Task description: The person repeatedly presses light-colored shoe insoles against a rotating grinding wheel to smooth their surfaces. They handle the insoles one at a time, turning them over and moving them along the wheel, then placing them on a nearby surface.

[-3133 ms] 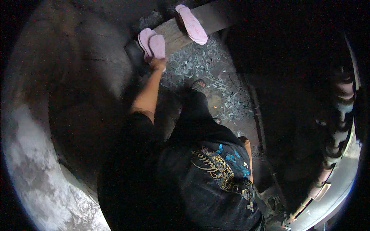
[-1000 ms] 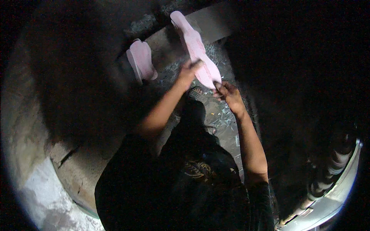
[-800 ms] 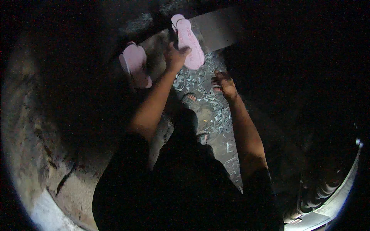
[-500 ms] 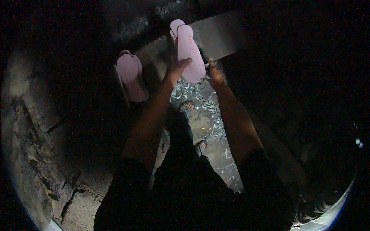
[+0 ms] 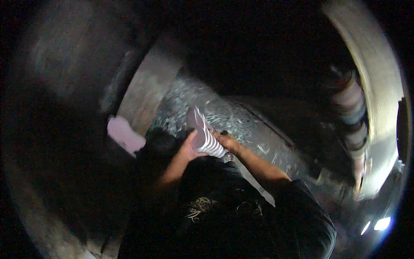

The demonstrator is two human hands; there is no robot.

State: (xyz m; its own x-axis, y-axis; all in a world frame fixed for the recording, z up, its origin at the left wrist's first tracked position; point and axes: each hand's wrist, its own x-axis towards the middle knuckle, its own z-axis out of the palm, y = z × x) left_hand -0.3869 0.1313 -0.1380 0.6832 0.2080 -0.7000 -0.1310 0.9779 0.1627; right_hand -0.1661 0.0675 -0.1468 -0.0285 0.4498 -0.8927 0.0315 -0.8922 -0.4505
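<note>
Close in front of my body I hold a stack of pink and white flip-flops (image 5: 210,141), tilted so that its striped edges show. My left hand (image 5: 188,149) grips its left side, the fingers closed round the near part. On the other side my right hand (image 5: 227,141) is wrapped against the stack, partly hidden in shadow and blur. A second pink flip-flop stack (image 5: 125,134) lies to the left, apart from both hands.
A grey bench or board (image 5: 144,90) runs beyond the left stack. Pale scraps (image 5: 228,116) litter the floor ahead. At the far right stand several stacked round-edged items (image 5: 350,101) beside a light wall or panel (image 5: 381,95). Much is dark.
The flip-flops have come from the bench toward my body and turned edge-on. My right hand, earlier apart from them, now grips them too. The view has swung to the right.
</note>
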